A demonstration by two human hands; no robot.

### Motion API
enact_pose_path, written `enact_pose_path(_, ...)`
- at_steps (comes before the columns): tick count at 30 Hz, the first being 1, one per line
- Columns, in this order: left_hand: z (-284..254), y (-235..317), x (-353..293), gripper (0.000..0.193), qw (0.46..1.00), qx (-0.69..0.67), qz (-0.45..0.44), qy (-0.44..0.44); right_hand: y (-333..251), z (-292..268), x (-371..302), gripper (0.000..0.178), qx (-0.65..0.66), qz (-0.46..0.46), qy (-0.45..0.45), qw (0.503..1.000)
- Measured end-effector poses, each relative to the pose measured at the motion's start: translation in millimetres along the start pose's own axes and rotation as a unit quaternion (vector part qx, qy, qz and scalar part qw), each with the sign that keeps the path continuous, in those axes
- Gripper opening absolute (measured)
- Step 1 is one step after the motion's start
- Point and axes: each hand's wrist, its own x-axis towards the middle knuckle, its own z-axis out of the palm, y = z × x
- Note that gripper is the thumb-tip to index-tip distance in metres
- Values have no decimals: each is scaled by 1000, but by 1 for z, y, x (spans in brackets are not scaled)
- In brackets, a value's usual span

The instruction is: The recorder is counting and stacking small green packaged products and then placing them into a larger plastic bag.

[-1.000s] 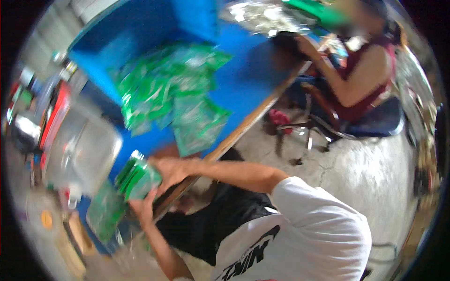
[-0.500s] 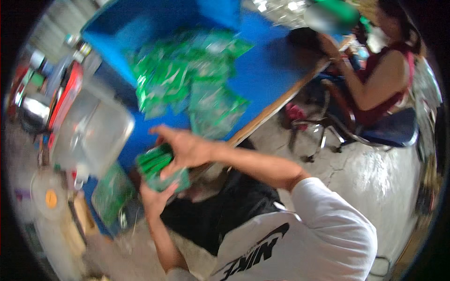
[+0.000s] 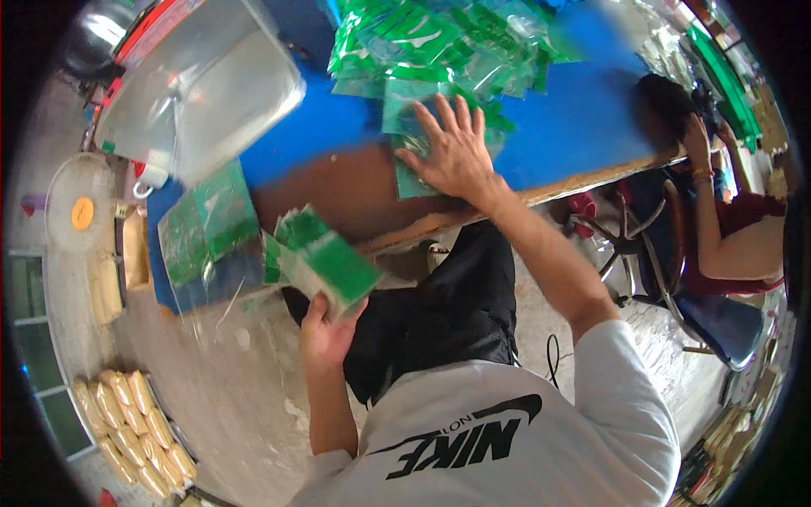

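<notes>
My left hand [image 3: 328, 338] is closed on the lower edge of a stack of green and clear plastic bags [image 3: 329, 262], held over my lap just off the table's front edge. My right hand [image 3: 456, 159] lies with fingers spread on a flat green bag [image 3: 410, 106] near that edge. Just beyond the right fingers, a loose heap of shiny green bags [image 3: 431, 42] covers part of the blue tabletop [image 3: 583, 118]. Whatever is under my right palm is hidden.
A translucent plastic tub [image 3: 228, 101] stands on the table's left side. Nearer me, another stack of green bags [image 3: 207, 224] lies at the left corner. A co-worker's arm [image 3: 710, 220] and a blue chair [image 3: 718, 325] are at the right. Tan wrapped packs [image 3: 135, 431] stand lower left.
My right hand has left the stack and moved right onto the bags on the table. My left hand still holds the stack, now lower over my lap. The view has shifted.
</notes>
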Motion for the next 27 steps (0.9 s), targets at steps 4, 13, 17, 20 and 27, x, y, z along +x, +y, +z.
enact_pose_path(4,17,-5,4,50,999,12,11,47,5,7,33,76,16,-158,-73,985)
enact_pose_path(13,10,-20,0,60,997,-25,17,73,-65,-35,-48,47,228,-339,-220,886)
enact_pose_path(17,5,-23,1,69,999,-24,19,24,-38,-46,-4,51,73,-111,-39,990)
enact_pose_path(20,-17,-28,-3,66,998,-52,21,-34,-17,-28,-16,56,-80,-104,-39,991)
enact_pose_path(27,-3,-32,6,75,999,4,31,6,-37,-40,-46,44,213,-291,-185,914)
